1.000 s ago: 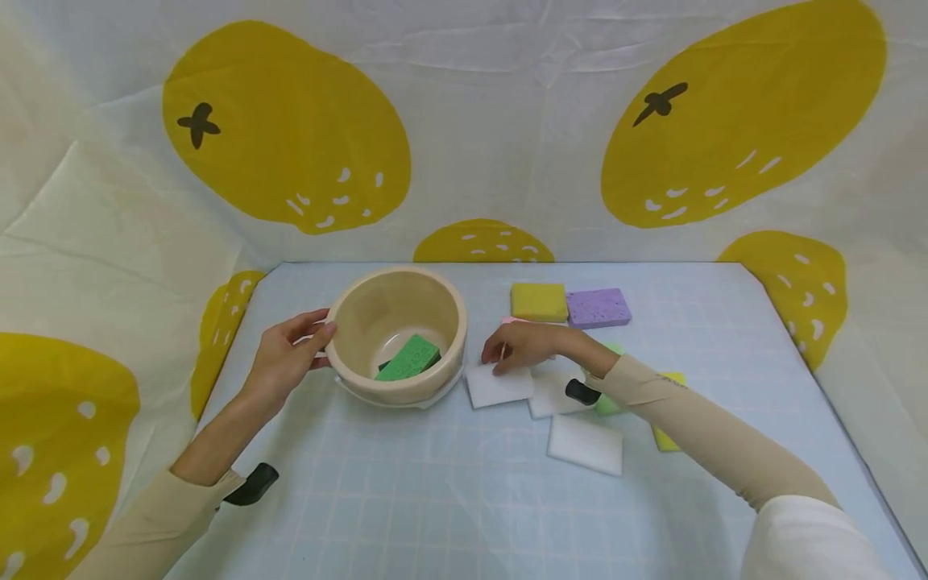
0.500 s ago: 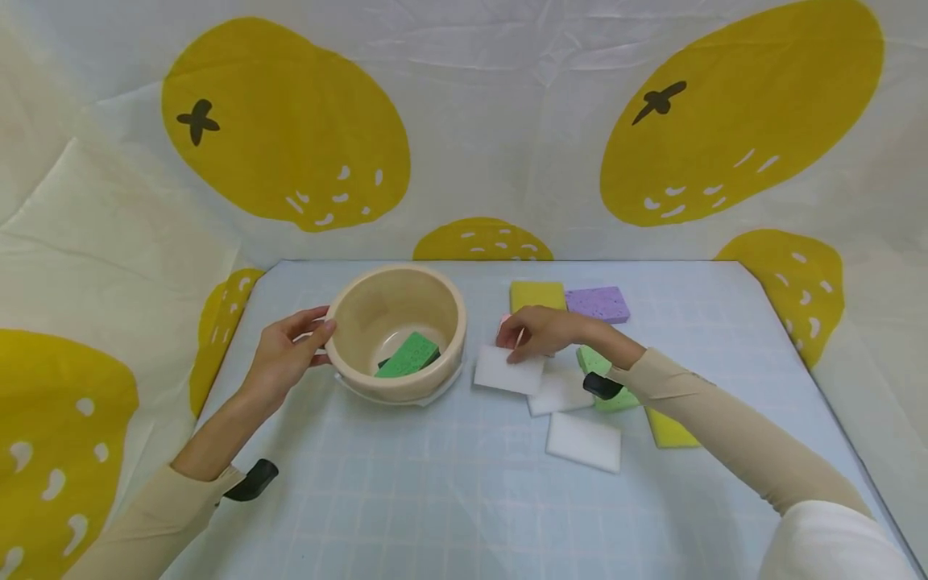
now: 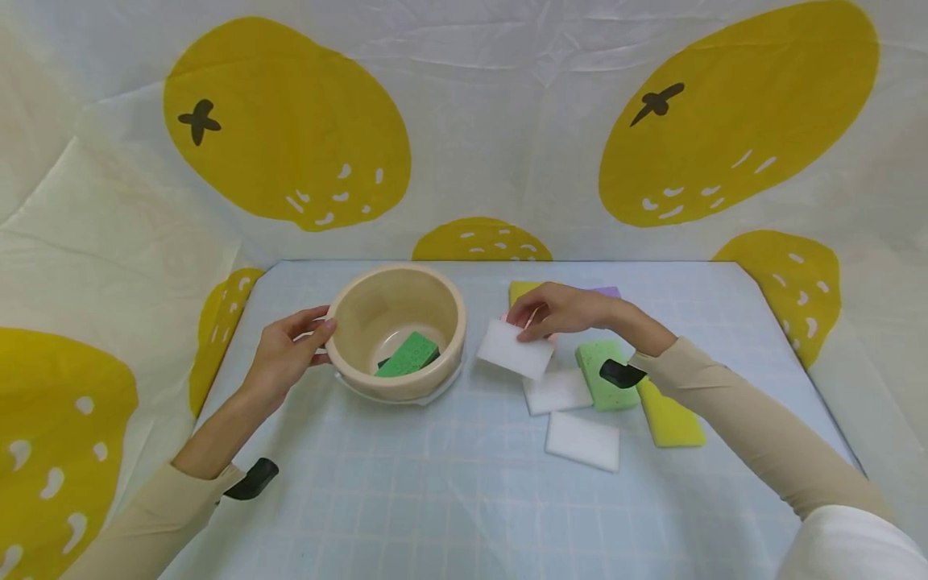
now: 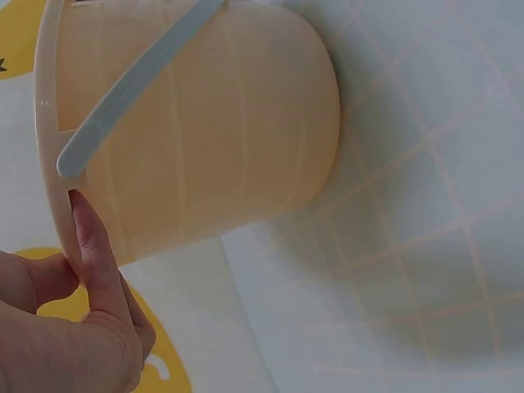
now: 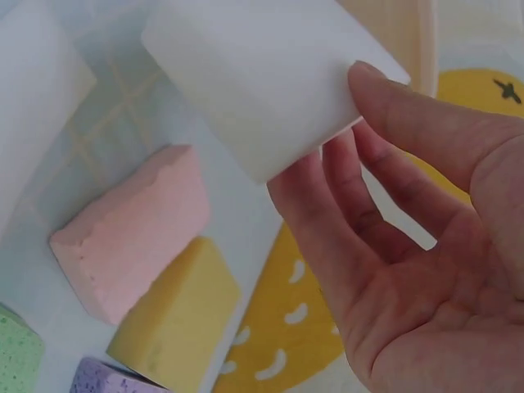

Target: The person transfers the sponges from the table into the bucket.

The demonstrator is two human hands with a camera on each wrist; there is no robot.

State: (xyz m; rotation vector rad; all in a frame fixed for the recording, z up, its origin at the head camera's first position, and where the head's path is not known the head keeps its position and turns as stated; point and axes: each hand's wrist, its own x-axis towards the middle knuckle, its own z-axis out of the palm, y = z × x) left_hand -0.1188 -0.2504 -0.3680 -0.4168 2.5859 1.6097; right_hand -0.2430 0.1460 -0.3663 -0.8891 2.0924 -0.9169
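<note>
My left hand (image 3: 284, 354) grips the left rim of a beige bucket (image 3: 449, 338), thumb on one side and fingers on the other in the left wrist view. A green sponge (image 3: 409, 355) lies inside on a darker piece that is mostly hidden. Right of the bucket, my right hand (image 3: 558, 312) pinches a white sponge (image 3: 511, 351) by its edge, tilted above the table. Under and behind that hand are a pink sponge (image 5: 135, 229) and a yellow sponge (image 5: 180, 319), largely covered in the head view.
Two white sponges, one nearer (image 3: 583, 441) and one farther (image 3: 557, 392), lie on the blue gridded table (image 3: 406, 499). Beside them are a light green sponge (image 3: 605, 374) and a yellow sponge (image 3: 670, 415). A purple sponge (image 5: 115, 378) sits at the back. The bucket's handle (image 4: 135, 86) hangs down.
My right hand has lifted the white sponge off the table and moved it slightly right and back, tilting it. The left hand and the bucket have stayed in place.
</note>
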